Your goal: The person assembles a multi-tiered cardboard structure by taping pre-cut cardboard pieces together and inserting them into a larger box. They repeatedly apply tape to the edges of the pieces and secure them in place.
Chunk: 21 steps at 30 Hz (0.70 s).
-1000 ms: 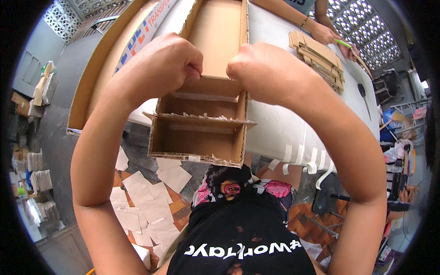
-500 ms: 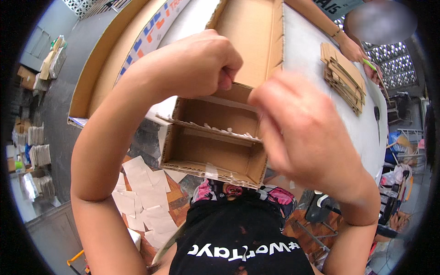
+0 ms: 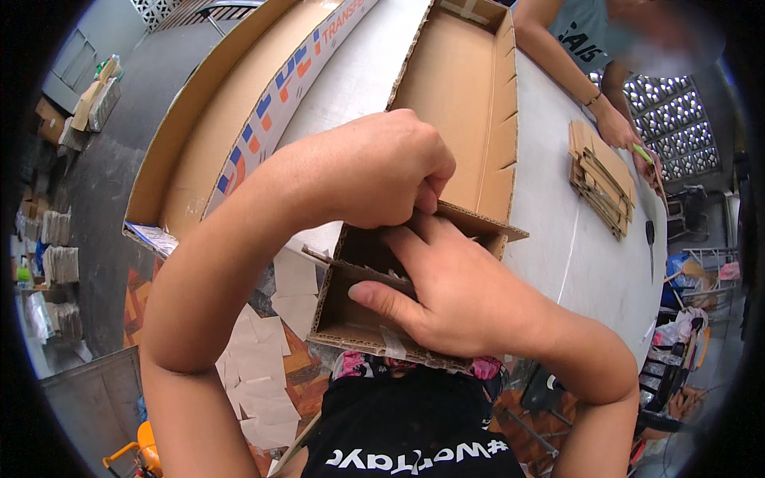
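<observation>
On the white worktable [image 3: 590, 263] the long open cardboard box [image 3: 462, 95] runs away from my hands, light and stiff yet easily creased, so my left hand [image 3: 382, 171] pinches its near flap closed-fisted while my right hand [image 3: 458, 299] lies flat, fingers spread, across the end.

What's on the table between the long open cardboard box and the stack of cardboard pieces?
Nothing: the head view shows only bare white table between the long cardboard box and the stack of cardboard pieces.

Both hands — left hand [image 3: 382, 171], right hand [image 3: 450, 295] — press on an open cardboard box [image 3: 466, 103].
</observation>
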Each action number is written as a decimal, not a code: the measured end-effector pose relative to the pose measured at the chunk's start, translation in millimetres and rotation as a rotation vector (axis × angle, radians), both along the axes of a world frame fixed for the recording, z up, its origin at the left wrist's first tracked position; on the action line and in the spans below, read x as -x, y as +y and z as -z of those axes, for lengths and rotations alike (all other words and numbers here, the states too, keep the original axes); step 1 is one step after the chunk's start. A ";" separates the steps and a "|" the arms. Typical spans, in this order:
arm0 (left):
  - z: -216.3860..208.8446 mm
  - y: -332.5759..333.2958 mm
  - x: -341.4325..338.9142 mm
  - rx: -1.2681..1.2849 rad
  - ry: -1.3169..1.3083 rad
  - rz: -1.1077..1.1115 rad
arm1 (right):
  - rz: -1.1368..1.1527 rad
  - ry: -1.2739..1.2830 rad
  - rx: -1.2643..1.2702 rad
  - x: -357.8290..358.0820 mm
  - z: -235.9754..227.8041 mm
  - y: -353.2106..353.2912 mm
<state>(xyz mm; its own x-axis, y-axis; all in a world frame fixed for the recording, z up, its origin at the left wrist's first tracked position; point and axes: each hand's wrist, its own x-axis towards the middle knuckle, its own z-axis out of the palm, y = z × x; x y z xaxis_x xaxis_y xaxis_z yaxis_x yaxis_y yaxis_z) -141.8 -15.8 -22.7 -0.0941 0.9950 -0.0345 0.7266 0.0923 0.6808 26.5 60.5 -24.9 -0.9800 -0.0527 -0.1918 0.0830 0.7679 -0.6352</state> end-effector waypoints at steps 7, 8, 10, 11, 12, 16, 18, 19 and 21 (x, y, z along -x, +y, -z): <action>0.1 -1.3 -0.8 0.022 0.041 -0.009 | -0.071 -0.071 -0.108 17.7 0.4 -13.5; -0.3 -1.1 -1.0 0.032 0.040 -0.013 | -0.075 -0.115 -0.143 20.6 -2.1 -15.7; -2.8 -0.3 -1.6 0.060 0.041 -0.021 | -0.072 -0.116 -0.184 21.7 -1.5 -18.5; -5.6 0.4 -2.1 0.077 0.041 -0.026 | -0.069 -0.116 -0.204 21.9 -1.2 -19.7; -7.3 1.1 -2.4 0.095 0.041 -0.029 | -0.063 -0.095 -0.199 22.0 0.5 -20.8; -6.6 5.0 -3.3 0.114 0.059 -0.028 | -0.045 -0.086 -0.169 22.1 8.5 -19.6; -8.0 5.7 -4.0 0.108 0.090 -0.023 | -0.013 -0.097 -0.129 20.7 10.3 -21.4; -8.8 7.1 -4.1 0.113 0.110 -0.016 | 0.025 -0.092 -0.109 18.1 10.4 -23.1; -9.9 8.8 -4.2 0.122 0.150 0.001 | 0.061 -0.132 -0.067 11.8 8.2 -19.5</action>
<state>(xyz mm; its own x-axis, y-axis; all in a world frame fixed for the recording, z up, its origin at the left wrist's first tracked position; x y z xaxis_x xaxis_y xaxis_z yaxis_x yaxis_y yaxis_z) -137.7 -7.0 -12.9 -0.1067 0.9843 -0.1404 0.8193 0.1671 0.5485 14.7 41.0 -33.2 -0.9471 0.0232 -0.3202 0.2099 0.7993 -0.5630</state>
